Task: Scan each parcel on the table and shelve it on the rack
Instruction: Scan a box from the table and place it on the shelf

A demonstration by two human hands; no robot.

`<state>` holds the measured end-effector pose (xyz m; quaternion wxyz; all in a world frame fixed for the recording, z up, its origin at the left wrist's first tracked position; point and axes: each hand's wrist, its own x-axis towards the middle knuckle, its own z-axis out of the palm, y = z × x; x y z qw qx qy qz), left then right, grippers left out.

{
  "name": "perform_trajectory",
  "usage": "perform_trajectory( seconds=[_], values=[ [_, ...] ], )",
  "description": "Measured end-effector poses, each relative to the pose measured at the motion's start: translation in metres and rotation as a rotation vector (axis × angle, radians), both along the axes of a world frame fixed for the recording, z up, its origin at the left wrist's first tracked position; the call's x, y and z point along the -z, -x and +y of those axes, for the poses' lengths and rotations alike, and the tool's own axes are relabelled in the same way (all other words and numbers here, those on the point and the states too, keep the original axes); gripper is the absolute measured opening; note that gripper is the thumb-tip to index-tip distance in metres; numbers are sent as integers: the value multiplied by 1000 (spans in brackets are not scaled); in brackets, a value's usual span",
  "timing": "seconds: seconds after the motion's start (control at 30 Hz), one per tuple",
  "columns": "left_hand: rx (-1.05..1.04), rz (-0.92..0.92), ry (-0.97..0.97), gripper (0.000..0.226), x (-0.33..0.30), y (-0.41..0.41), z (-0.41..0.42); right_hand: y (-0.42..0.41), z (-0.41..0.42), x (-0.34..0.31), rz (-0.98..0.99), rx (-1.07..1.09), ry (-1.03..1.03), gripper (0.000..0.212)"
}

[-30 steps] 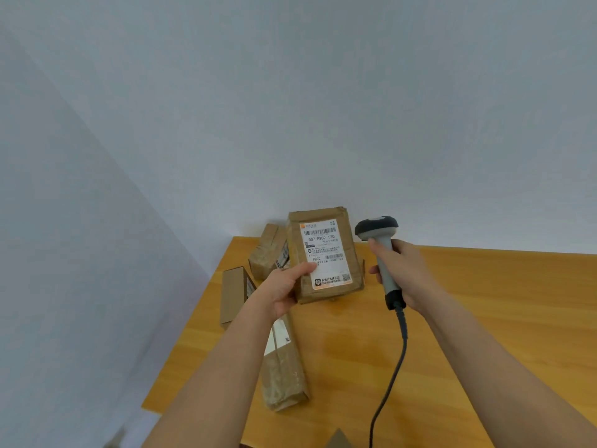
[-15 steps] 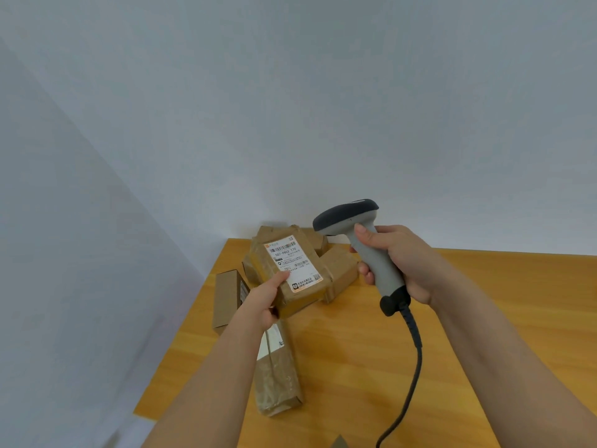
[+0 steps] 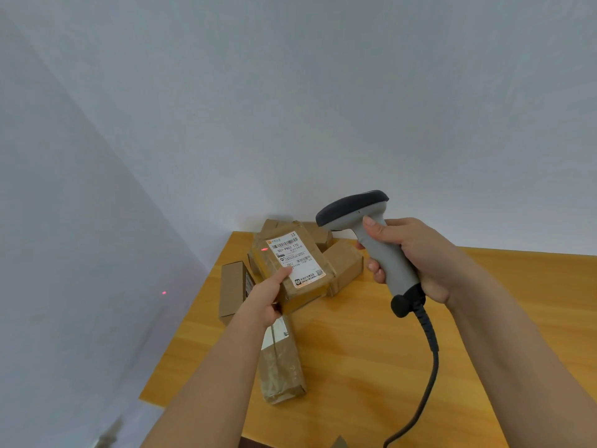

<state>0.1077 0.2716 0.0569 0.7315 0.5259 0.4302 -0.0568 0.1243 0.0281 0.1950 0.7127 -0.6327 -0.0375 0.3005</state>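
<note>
Head view, sole entry. I log the left hand (image 3: 266,295) gripping the labelled parcel (image 3: 292,265) by its near end, thumb pressed on the label, the other fingers hidden beneath; it is held tilted above the desk's (image 3: 371,350) far left corner. The right hand (image 3: 416,253) has its fingers curled round the grey scanner (image 3: 368,231), cable (image 3: 426,367) trailing toward the near edge.

Progress, as I judge it: scan under way, a red dot showing at the label's corner and another on the left wall. At least four other parcels (image 3: 282,363) lie near that corner, unshelved. No rack in sight.

Against the earlier frame: the scanner sits higher and the red dots are new.
</note>
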Motion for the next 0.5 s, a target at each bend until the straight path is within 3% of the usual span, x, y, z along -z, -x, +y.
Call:
perform_trajectory(
  seconds=[0.27,0.5],
  values=[
    [18,-12,28,38,9,16,9,28,6,-9,18,40,-26,56],
    [52,-11,45,34,18,32,6,53,7,-12,13,79,-18,51]
  ],
)
